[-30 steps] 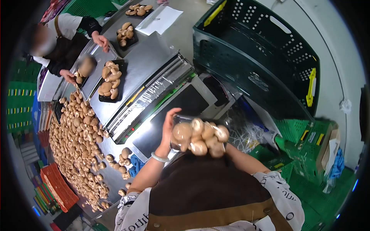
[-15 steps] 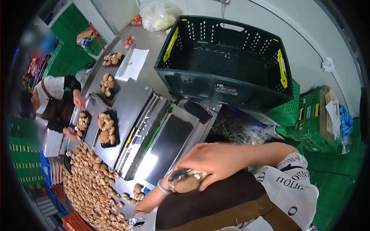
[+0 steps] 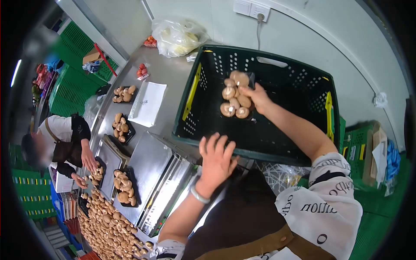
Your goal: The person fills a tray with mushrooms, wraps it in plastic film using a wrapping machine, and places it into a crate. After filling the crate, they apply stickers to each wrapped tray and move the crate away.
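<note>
Inside the dark green crate [image 3: 255, 138], my right hand [image 3: 261, 99] grips a film-covered pack of mushrooms [image 3: 234, 96] by its right side. The pack is over the left half of the crate, with its brown caps facing up. My left hand [image 3: 217, 159] is spread open at the crate's near rim and holds nothing. A bracelet [image 3: 199, 195] circles my left wrist. Left of that hand stands a metal wrapping machine [image 3: 167, 186], partly covered by my forearm.
Black trays of mushrooms [image 3: 125, 188] sit left of the machine, beside a large heap of loose mushrooms [image 3: 108, 225]. A co-worker's hands [image 3: 88, 158] are at another tray. White paper [image 3: 148, 104], a plastic bag [image 3: 178, 37] and red tomatoes [image 3: 142, 70] lie behind.
My right hand has carried the mushroom pack from in front of my apron into the crate. My left hand has come away from the pack to the crate's near rim.
</note>
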